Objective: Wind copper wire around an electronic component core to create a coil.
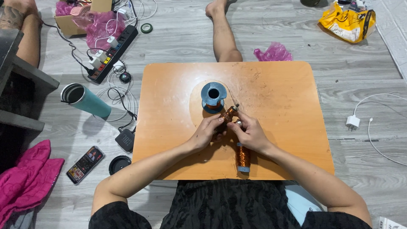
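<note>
Over a small orange-brown table (288, 106), my left hand (205, 132) and my right hand (250, 133) meet around a small copper-wound part (229, 113) with a metal tip. Both hands grip it; fingers hide most of it. A blue spool (213, 96) with copper wire stands upright just beyond the hands. A longer coil of copper wire on a rod (243, 157) lies on the table under my right wrist, pointing to the near edge.
On the grey floor: a teal tumbler (87, 100) on its side, a power strip (112, 53) with plugs and cables, a phone (85, 164), a black lid (120, 164), pink cloth (25, 178), a white charger (352, 123), a yellow bag (347, 23). My leg (222, 34) stretches beyond the table; another person's arm (21, 29) is far left.
</note>
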